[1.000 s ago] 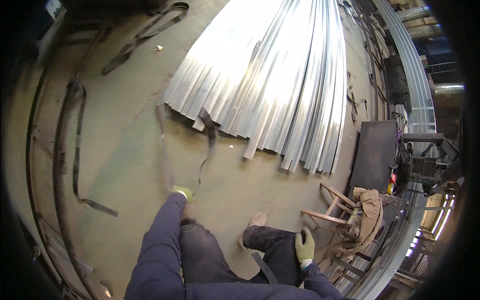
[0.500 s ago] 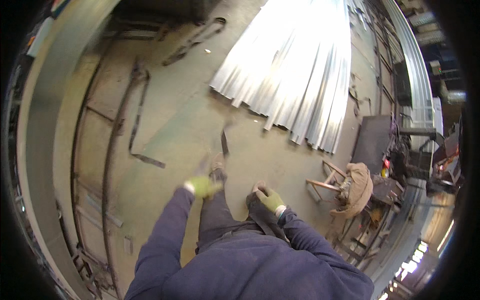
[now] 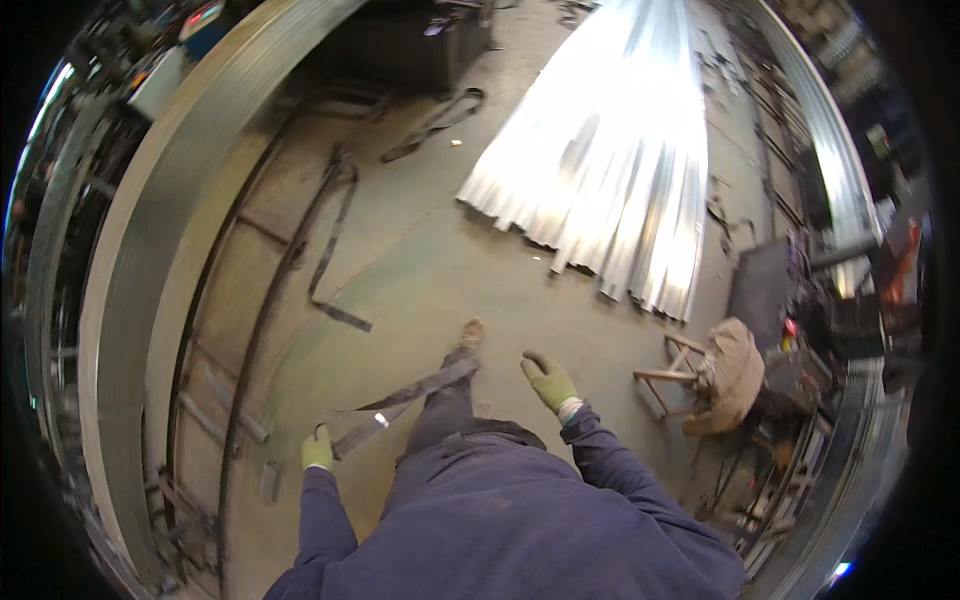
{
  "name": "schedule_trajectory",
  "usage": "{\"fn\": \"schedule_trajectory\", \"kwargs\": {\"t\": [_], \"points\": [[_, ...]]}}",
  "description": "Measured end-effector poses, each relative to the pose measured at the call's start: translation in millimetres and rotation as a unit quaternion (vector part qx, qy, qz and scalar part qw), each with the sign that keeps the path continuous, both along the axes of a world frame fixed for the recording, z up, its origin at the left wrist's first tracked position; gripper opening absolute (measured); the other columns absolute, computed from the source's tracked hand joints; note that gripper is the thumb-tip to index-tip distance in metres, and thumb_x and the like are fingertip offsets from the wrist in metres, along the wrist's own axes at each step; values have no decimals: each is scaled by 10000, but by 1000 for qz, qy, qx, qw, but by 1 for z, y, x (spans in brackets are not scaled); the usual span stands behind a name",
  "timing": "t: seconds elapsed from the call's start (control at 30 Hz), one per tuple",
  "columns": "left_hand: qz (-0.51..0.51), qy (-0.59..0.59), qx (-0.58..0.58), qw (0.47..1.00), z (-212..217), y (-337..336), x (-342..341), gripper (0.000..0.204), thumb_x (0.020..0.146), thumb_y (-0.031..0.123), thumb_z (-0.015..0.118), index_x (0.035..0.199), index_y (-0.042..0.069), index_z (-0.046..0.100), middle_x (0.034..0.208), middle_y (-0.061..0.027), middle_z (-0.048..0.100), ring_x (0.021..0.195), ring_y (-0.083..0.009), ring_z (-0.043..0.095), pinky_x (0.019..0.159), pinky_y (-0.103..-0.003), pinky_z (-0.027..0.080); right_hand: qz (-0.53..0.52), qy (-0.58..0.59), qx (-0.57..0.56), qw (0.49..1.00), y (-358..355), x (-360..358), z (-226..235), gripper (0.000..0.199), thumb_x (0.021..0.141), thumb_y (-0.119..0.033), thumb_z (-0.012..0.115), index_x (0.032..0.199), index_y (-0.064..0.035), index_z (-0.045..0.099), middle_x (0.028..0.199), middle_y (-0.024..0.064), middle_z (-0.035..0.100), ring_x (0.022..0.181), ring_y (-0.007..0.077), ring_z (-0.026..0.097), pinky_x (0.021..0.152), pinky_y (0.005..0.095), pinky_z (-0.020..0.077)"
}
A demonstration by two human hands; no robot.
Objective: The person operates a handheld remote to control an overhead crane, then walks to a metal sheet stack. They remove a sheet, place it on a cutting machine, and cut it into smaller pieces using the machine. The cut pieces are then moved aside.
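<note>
Head view shows a flat dark strap (image 3: 430, 385) held up in a folded loop above the floor (image 3: 590, 345), to the left of the person's middle. Its near end sits in the gloved left hand (image 3: 317, 448), whose fingers are clamped on it; from there two lengths of it run up and to the right, the upper one reaching across a dark trouser leg (image 3: 440, 418), though whether it touches the cloth I cannot tell. A small bright patch shows on the lower length. The gloved right hand (image 3: 549, 382) hangs well apart from the strap, with nothing in it, its fingers loosely stretched out and a little apart. Between the hands, a brown boot (image 3: 472, 334) stands on the floor at the end of that leg, and a dark blue jacket (image 3: 520, 520) fills the lower edge. Farther off, a stack of shiny ridged metal sheets (image 3: 600, 215) lies ahead, its near ends uneven. To the left of the stack, a second strap (image 3: 327, 262) lies bent on the floor beside a dark rail (image 3: 264, 325), and a looped strap (image 3: 437, 125) lies beyond it. To the right, a tan cloth (image 3: 738, 370) drapes over a wooden stool (image 3: 668, 377), near a dark panel (image 3: 760, 280).
</note>
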State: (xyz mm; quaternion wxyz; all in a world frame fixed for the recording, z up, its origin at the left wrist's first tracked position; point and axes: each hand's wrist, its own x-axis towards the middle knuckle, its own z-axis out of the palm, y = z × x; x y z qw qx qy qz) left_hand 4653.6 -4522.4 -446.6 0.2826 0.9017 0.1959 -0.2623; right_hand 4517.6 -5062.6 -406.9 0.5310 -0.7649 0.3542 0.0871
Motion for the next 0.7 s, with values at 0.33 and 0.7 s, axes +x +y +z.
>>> {"fn": "schedule_trajectory", "kwargs": {"t": [0.33,0.7], "points": [[-182,4,23,983,-48,-40,104,483,965,332,657,1289,-26,637,1038,-153,716,863,-283,673,790,-419,557,-253,17,-56,966,-62,-149,24,492,998,-325,586,1368,-1,622,1346,239,662,1256,363,634,1080,408,477],[-507,39,-61,859,-82,-493,267,519,958,366,614,1260,-55,656,1232,-296,693,1099,-426,681,982,-464,510,-555,169,83,810,-39,-282,-89,623,937,-481,580,1300,18,667,1261,260,697,1201,387,659,1026,434,486]]}}
